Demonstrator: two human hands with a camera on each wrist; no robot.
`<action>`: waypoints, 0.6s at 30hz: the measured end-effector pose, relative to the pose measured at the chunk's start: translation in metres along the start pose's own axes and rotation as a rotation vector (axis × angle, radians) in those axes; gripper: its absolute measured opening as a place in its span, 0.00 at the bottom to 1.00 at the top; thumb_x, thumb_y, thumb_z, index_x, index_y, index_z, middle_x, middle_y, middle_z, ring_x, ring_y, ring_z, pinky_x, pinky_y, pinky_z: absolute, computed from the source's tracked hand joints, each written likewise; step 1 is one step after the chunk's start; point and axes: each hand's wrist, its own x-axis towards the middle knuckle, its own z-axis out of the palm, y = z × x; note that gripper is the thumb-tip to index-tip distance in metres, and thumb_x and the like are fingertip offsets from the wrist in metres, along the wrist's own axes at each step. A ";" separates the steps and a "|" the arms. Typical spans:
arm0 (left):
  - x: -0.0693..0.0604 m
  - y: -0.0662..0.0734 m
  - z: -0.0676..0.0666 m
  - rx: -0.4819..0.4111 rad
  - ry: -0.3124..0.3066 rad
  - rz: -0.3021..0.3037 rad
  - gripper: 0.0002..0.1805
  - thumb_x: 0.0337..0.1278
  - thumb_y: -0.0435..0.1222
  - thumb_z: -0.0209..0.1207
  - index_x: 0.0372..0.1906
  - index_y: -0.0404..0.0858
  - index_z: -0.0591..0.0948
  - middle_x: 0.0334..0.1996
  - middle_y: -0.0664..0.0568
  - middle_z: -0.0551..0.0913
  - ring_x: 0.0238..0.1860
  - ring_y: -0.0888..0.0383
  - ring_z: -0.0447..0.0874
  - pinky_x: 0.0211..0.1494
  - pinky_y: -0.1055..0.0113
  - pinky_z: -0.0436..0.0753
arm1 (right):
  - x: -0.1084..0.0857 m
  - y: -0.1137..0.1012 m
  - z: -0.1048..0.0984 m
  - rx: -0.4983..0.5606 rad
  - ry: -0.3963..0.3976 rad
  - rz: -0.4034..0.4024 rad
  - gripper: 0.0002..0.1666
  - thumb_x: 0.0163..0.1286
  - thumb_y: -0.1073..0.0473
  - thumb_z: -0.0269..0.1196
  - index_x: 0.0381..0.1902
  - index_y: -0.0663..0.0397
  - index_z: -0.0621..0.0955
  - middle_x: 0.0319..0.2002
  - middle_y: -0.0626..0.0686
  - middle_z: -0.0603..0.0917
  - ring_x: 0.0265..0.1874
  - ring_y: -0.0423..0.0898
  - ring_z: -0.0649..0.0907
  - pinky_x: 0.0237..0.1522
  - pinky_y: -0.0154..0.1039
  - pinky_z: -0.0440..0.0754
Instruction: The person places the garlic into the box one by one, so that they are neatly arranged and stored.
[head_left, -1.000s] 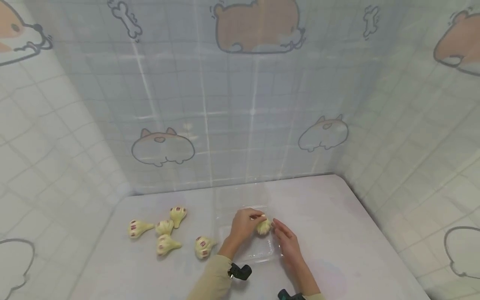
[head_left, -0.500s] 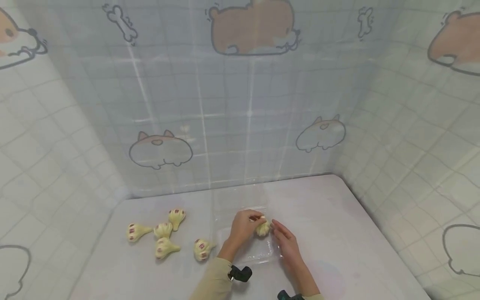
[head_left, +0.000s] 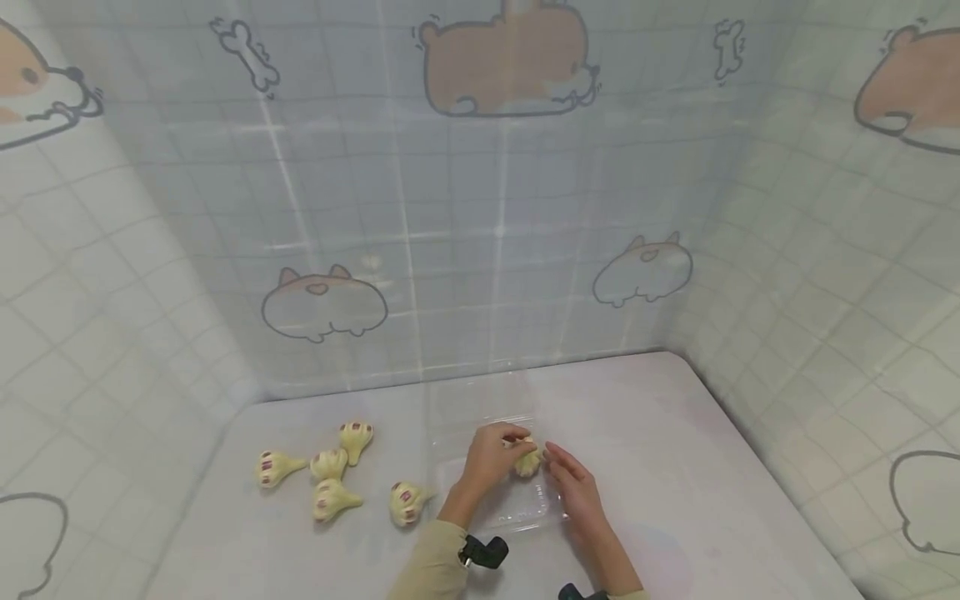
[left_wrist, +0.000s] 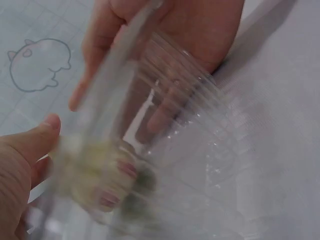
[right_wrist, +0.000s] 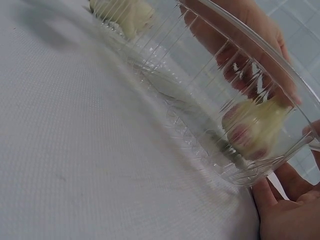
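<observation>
My left hand (head_left: 489, 458) pinches a garlic bulb (head_left: 527, 464) inside a clear plastic container (head_left: 517, 528). Purple-marked cloves of the bulb (right_wrist: 245, 132) show through the container wall in the right wrist view, low near one corner. My right hand (head_left: 577, 492) holds the container at its right side. Its fingers (right_wrist: 272, 202) touch the outside of the corner, and another fingertip lies by the rim. Through the plastic in the left wrist view, the bulb (left_wrist: 107, 177) looks blurred. Part of it is hidden behind my left fingers.
Several more garlic bulbs lie on the table left of the container; the nearest bulb (head_left: 407, 503) is beside my left forearm. A clear lid-like sheet (head_left: 476, 396) spreads behind the container. Patterned curtain walls (head_left: 465, 317) enclose the table's back and sides.
My left fingers have shifted slightly and cover more of the garlic bulb. The right hand stays at the container's side. The whole head view has moved a little.
</observation>
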 end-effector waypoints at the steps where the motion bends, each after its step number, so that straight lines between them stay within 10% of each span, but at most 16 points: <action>1: 0.000 0.001 0.000 0.004 -0.002 -0.010 0.13 0.51 0.45 0.71 0.39 0.43 0.88 0.35 0.59 0.87 0.38 0.59 0.84 0.41 0.66 0.81 | 0.000 0.000 0.000 0.002 -0.001 0.002 0.24 0.76 0.59 0.51 0.68 0.58 0.70 0.67 0.60 0.70 0.66 0.57 0.69 0.63 0.51 0.68; 18: 0.001 0.027 -0.025 0.066 -0.033 0.005 0.09 0.59 0.44 0.65 0.40 0.45 0.88 0.38 0.59 0.86 0.40 0.60 0.83 0.43 0.64 0.81 | 0.000 -0.002 -0.002 0.001 -0.017 0.022 0.25 0.76 0.57 0.51 0.69 0.53 0.69 0.68 0.58 0.69 0.67 0.56 0.67 0.63 0.48 0.68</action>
